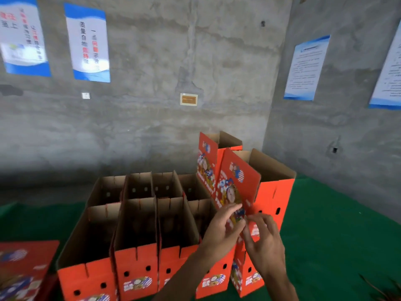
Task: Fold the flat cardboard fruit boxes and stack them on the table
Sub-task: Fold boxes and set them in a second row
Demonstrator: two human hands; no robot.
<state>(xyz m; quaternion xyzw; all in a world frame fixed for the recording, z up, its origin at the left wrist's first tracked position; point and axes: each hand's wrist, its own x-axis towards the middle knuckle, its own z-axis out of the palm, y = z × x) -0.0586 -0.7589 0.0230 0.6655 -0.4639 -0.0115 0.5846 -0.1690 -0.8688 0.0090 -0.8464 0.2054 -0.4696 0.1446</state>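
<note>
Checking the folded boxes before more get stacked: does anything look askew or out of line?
Mostly tidy: the folded boxes stand in neat rows on the green table. The odd one is the right-hand box, whose printed flap tilts up while the left hand and right hand work on it.

- Two hands in play: the left hand (223, 227) and the right hand (263, 240), both at lower centre.
- Eight open folded boxes (134, 231) standing in two rows of four across the middle.
- Two taller folded boxes at centre right, the nearer one (275, 192) and another behind it (219, 148).
- One stack of flat boxes (23, 263) at lower left; how many sheets, I can't tell.
- Four posters (89, 42) up on the wall: two upper left, two right.
- Two small wall plates (188, 99), mid-frame.
- One green tabletop (325, 235).
</note>
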